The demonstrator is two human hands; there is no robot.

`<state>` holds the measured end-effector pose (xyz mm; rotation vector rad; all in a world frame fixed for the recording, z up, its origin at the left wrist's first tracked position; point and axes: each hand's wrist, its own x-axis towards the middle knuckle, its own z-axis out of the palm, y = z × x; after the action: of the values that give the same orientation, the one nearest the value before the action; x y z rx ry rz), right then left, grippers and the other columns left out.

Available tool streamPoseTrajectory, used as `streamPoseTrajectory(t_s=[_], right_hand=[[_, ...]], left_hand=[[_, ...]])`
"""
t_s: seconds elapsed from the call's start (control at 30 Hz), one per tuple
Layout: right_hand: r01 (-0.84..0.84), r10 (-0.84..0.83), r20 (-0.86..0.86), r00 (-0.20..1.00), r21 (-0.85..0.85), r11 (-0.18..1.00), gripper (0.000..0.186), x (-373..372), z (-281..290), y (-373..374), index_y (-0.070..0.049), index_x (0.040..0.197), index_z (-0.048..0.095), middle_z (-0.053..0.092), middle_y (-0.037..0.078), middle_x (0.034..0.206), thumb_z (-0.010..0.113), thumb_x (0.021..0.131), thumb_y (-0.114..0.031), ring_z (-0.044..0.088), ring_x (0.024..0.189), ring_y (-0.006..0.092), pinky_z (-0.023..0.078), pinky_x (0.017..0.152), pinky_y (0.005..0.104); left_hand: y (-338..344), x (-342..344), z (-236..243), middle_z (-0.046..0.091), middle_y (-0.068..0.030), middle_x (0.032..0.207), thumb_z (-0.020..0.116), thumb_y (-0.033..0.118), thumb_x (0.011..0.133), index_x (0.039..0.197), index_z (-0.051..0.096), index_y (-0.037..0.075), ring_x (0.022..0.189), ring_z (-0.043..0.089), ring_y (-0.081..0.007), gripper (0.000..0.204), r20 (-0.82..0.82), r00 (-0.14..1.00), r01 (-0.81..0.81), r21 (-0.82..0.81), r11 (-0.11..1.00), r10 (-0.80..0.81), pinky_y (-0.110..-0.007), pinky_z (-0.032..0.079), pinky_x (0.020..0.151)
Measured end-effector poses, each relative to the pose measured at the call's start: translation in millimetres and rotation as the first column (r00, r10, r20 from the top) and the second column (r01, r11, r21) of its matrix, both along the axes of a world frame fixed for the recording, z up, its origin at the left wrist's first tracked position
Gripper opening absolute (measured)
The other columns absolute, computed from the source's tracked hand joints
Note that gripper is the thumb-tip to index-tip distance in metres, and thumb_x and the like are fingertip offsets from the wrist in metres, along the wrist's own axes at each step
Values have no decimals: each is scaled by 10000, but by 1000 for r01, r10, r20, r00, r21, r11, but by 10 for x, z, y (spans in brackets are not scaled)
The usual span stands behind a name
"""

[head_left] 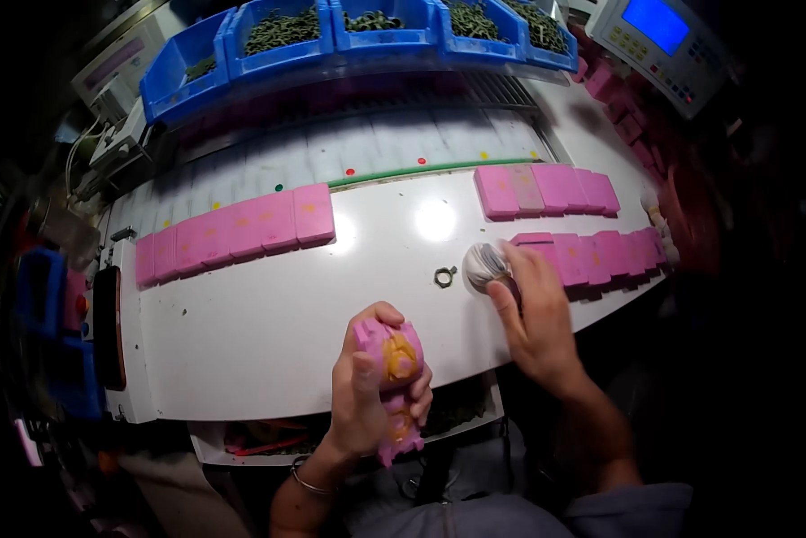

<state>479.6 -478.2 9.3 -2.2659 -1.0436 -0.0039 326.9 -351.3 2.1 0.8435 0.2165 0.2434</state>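
Observation:
My left hand [367,381] is closed round a pink rubber mould [405,394], held above the front edge of the white table. The mould is bent or spread apart, and yellowish hollows show on its faces. My right hand [542,327] has its thumb and fingers round a rounded white-and-grey object [486,266], perhaps a cloth pad or brush head; its lower part is hidden by the fingers. A small dark green ring [445,276] with a short stub lies on the table just left of that object.
Pink mould blocks stand in a row at left [237,231] and in two rows at right [546,190]. Blue bins [282,36] of dark green pieces line the back. A control panel with a blue screen [658,25] is at back right. An open drawer [210,444] sits below the table [241,350].

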Motion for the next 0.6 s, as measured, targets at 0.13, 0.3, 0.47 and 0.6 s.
streamPoseTrajectory(t_s=[0.13,0.3,0.47,0.6], right_hand=[[6,67,206,976,-335,942,477,-55,-119,-175,43,1206,451,477,172,1128,554,746,-26,454,1024,340,378,863,425],[-138,193,169,967,-290,947,652,-221,-191,-179,12,1305,391,441,210,1219,518,668,64,452,1067,345,361,897,413],[-262,243,-147,959,-125,957,707,-183,119,-145,21,1338,341,391,204,1317,562,669,66,471,1036,343,359,897,401],[-214,208,80,975,87,973,660,-424,284,-56,41,1303,411,384,201,1362,569,663,70,492,944,308,377,849,378]], left_hand=[[56,131,-161,415,-77,620,413,601,869,1155,302,90,477,450,-136,595,25,999,-30,13,999,30,-258,449,457],[51,205,-245,429,-88,612,353,487,939,1126,354,71,479,450,-138,456,6,995,-101,43,994,101,-269,445,464],[90,225,-283,443,-96,607,324,397,943,1081,393,52,474,446,-149,378,-56,983,-173,43,984,176,-278,438,467],[104,237,-314,476,-79,624,320,329,939,1044,433,27,483,452,-131,339,-72,953,-292,53,955,296,-268,427,466]])
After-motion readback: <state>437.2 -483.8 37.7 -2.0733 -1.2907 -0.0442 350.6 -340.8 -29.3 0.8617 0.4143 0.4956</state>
